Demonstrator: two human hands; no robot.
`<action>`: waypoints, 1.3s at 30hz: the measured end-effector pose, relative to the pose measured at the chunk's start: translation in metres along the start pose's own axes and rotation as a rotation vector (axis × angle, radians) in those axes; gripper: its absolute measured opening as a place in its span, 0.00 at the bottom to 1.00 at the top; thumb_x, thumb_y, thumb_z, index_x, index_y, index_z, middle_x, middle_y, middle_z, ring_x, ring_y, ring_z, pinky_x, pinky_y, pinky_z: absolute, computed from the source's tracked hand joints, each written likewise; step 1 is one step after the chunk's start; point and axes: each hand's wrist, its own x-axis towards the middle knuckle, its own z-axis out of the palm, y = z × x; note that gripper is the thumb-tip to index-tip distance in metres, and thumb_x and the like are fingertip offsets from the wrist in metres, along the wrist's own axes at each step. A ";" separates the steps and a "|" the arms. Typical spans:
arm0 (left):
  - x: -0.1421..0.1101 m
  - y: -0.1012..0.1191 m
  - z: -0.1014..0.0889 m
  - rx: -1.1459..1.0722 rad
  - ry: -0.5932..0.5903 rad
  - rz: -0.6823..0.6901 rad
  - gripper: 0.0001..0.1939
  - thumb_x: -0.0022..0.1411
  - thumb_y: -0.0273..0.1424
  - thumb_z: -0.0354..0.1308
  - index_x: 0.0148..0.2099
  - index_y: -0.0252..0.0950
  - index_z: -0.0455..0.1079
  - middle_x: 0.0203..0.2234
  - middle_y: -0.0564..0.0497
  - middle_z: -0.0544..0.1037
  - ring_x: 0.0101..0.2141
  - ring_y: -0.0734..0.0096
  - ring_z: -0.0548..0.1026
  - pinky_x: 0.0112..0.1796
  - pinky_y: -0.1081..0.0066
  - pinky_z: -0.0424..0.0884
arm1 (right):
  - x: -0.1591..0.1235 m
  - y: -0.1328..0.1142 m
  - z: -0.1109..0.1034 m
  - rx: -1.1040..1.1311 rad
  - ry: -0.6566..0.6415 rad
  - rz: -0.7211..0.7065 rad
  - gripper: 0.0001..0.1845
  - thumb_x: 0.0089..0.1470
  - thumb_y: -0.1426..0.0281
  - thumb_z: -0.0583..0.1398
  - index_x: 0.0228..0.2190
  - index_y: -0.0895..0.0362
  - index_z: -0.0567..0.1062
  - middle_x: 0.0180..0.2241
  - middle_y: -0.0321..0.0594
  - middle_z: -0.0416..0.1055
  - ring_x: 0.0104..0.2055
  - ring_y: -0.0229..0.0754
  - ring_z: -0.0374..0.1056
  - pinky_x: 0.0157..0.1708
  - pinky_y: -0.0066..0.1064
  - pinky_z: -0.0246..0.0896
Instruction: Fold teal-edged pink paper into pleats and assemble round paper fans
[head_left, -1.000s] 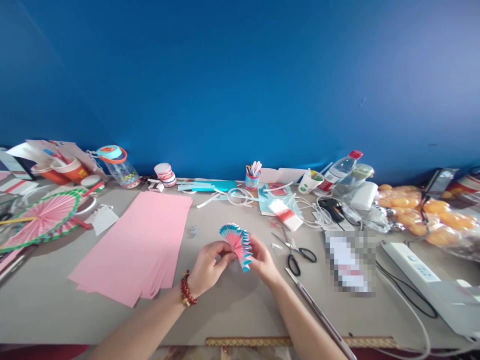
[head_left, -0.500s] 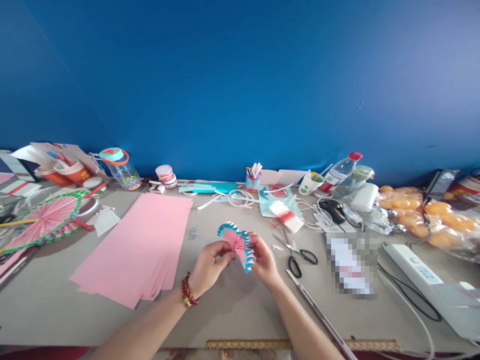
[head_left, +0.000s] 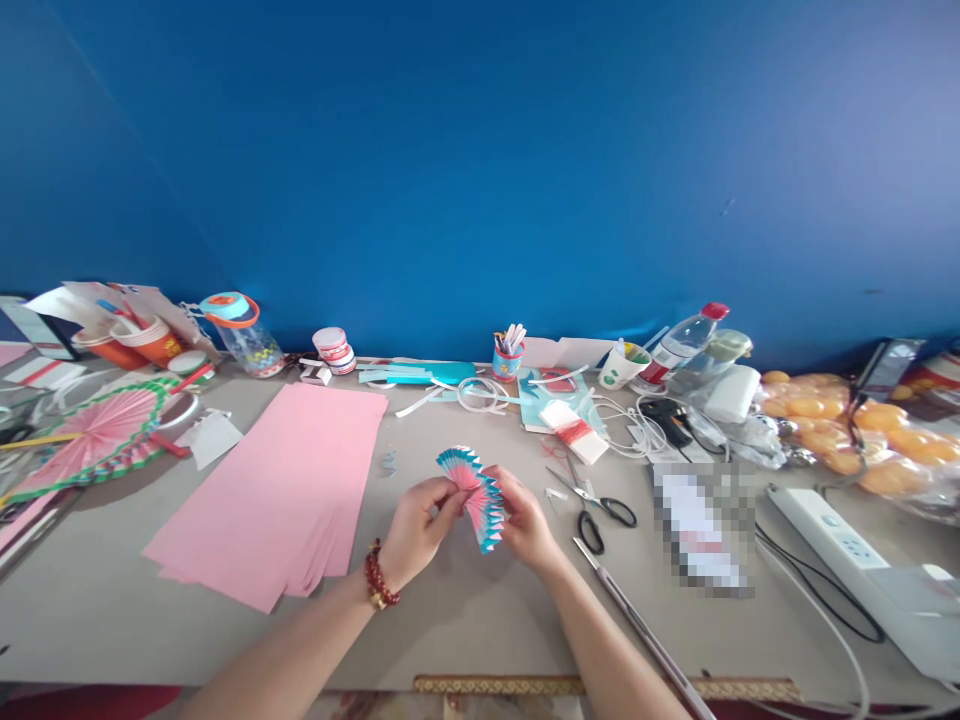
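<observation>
A small pleated paper fan, pink with a blue zigzag edge, is held above the table between both hands. My left hand pinches it near the gathered middle with thumb and forefinger; a red bead bracelet circles that wrist. On the far side, my right hand has its fingers closed at the fan's blue edge, partly hidden behind the folds. Scissors with black handles lie open just right of my right hand. Pink paper sheets are stacked to the left.
A grey craft knife lies beside my right forearm. At the left is a larger pink and green paper fan. Along the wall stand a water bottle, a pen cup and a paper cup. To the right sits a power strip.
The fan's right part has spread and swung slightly downward, its pleats turning with my right fingers. My left hand keeps its pinch near the middle.
</observation>
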 end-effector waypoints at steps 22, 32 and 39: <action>0.002 0.006 -0.008 0.181 -0.136 0.147 0.16 0.70 0.33 0.47 0.30 0.36 0.65 0.25 0.52 0.70 0.28 0.72 0.67 0.32 0.73 0.61 | -0.009 0.002 -0.005 -0.072 -0.040 -0.011 0.14 0.53 0.60 0.62 0.40 0.53 0.73 0.33 0.40 0.70 0.32 0.42 0.65 0.33 0.31 0.65; 0.000 0.009 -0.009 0.114 -0.192 0.261 0.12 0.70 0.30 0.47 0.37 0.36 0.71 0.32 0.47 0.75 0.35 0.67 0.71 0.39 0.70 0.66 | -0.007 -0.003 -0.004 0.375 -0.002 0.232 0.15 0.51 0.60 0.67 0.37 0.54 0.72 0.35 0.38 0.68 0.33 0.39 0.66 0.34 0.30 0.67; -0.001 0.013 -0.007 0.033 -0.202 0.259 0.14 0.71 0.30 0.45 0.37 0.36 0.71 0.34 0.46 0.76 0.37 0.67 0.72 0.41 0.69 0.67 | -0.007 -0.003 0.001 0.408 0.035 0.289 0.16 0.50 0.59 0.67 0.34 0.54 0.71 0.28 0.35 0.67 0.28 0.36 0.64 0.28 0.28 0.66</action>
